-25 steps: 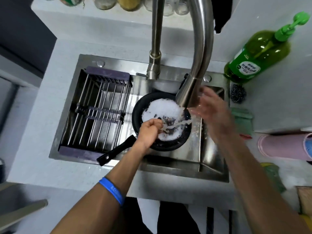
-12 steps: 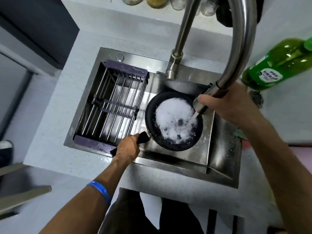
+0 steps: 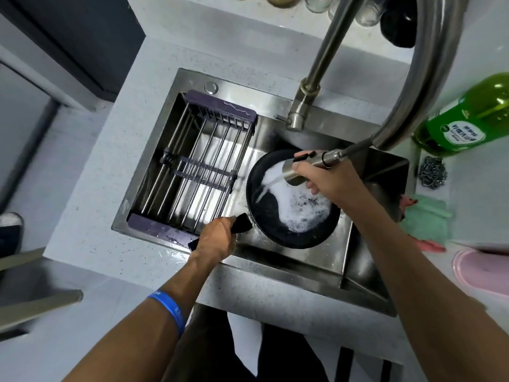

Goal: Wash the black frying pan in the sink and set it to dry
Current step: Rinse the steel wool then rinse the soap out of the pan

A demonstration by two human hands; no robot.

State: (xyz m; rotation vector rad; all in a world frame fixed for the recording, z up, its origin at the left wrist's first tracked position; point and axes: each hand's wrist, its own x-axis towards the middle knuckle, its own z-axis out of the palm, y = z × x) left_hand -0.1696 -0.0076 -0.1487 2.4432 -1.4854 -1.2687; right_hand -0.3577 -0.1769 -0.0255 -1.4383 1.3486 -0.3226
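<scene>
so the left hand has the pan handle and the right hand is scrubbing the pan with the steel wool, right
Not quite. The head view shows the right hand holding the pull-out faucet head, spraying water into the foamy pan. The steel wool lies on the counter beside the sink. The left hand does grip the pan handle.

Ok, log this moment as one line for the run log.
stage: rinsing | left hand: grips pan handle | right hand: holds spray head | frying pan: in sink, suds remain | drying rack: holds nothing

One pan, one rack, two hands
</scene>
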